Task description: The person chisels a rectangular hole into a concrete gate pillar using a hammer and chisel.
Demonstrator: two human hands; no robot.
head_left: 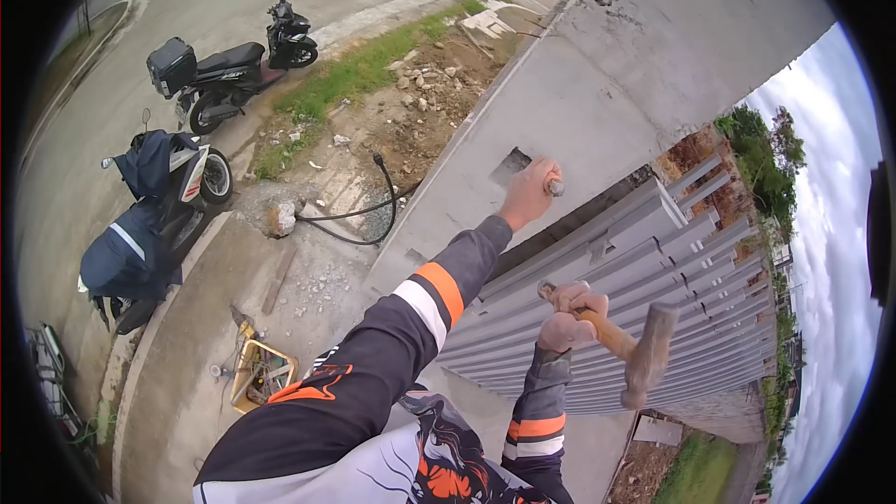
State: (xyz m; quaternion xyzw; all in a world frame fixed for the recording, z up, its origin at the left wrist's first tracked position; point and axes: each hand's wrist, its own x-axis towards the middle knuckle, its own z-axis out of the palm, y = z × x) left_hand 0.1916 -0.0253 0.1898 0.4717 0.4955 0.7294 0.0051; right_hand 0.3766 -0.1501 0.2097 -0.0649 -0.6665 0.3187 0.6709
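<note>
My left hand (528, 194) is closed around a chisel (555, 188), with only its blunt round end showing past the fist. It is held against the grey concrete wall (597, 84), right beside a dark rectangular recess (510, 166). The chisel's tip is hidden by the hand. My right hand (571, 315) grips the wooden handle of a hammer (646, 355). The hammer's worn metal head is out to the right, apart from the chisel and the wall.
A ribbed grey metal fence (597, 266) runs along the wall. At lower left, a yellow container (248, 375) holds tools on the concrete ground. A black cable (391, 215) loops near rubble (425, 93). Two motorbikes (229, 70) stand on the left by the road.
</note>
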